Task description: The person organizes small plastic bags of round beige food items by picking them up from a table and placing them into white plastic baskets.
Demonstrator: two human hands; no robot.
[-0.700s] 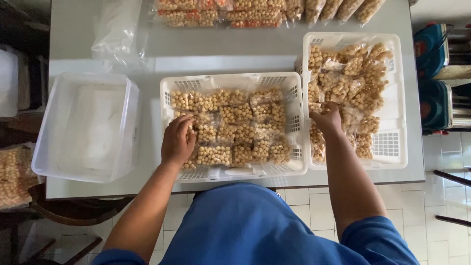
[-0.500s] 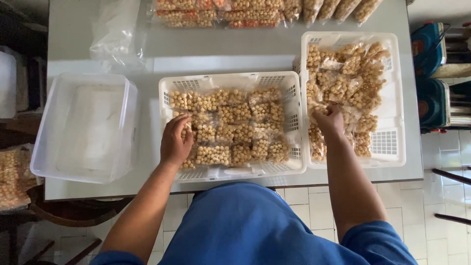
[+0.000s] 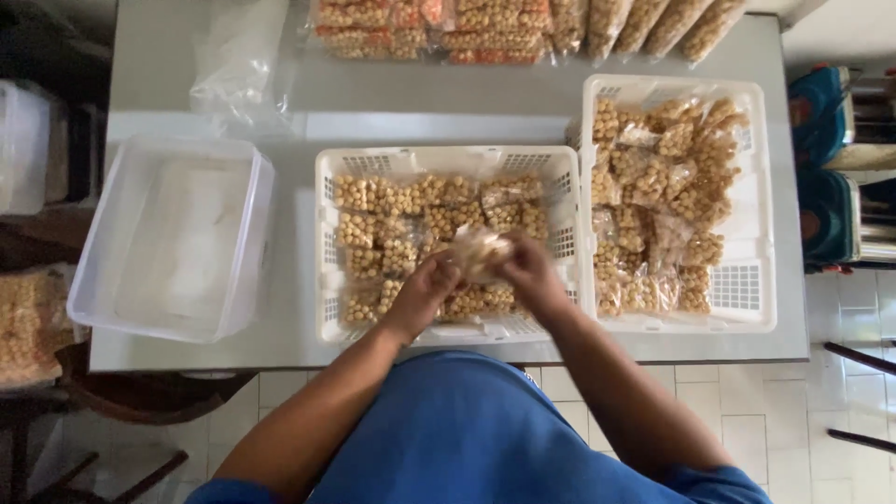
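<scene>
Left hand and right hand meet over the middle basket, both closed on one small clear packet of round tan snacks; fingers curled around it from either side, left gripping its left edge, right its right edge, packet blurred so exact finger placement cannot be told. Packet is held just above the filled rows, near the front-centre of the middle basket. That basket is white, slotted plastic, packed with similar packets laid flat in rows. Touching or just beside its right wall stands a second white basket, turned lengthwise, holding a looser heap of the same packets piled toward its left and far parts, with a bare patch of slotted floor at its near right corner. Left of the middle basket, apart from it, sits a clear plastic tub with nothing visible inside but its pale bottom. All three rest on a grey surface. At the far edge of the surface lie bundled packs of snacks with orange-red print, more long bags of snacks to their right, and a crumpled stack of clear empty bags at far left. Both forearms reach in from the bottom of the view over a blue shirt. Tiled floor below the surface's near edge.
</scene>
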